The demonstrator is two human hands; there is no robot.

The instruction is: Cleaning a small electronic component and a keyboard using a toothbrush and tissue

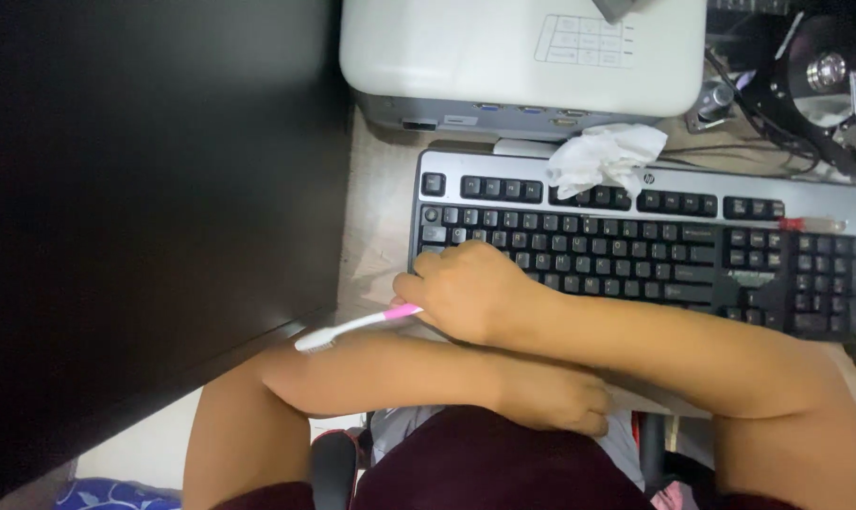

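The right hand (pixel 466 288) pinched a toothbrush (pixel 352 328) over the keyboard (pixel 636 246); the left hand (pixel 556 397) (loosely curled, empty) rested below. A loose grip risked dropping it.

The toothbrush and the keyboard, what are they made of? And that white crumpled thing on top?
The toothbrush looks like smooth plastic: a glossy white and pink handle, with what seem to be soft bristles at the head. The keyboard seems to be hard plastic too, with matte black keys in a silvery frame. The crumpled tissue looks like thin soft paper, judging by its wrinkles and folds.
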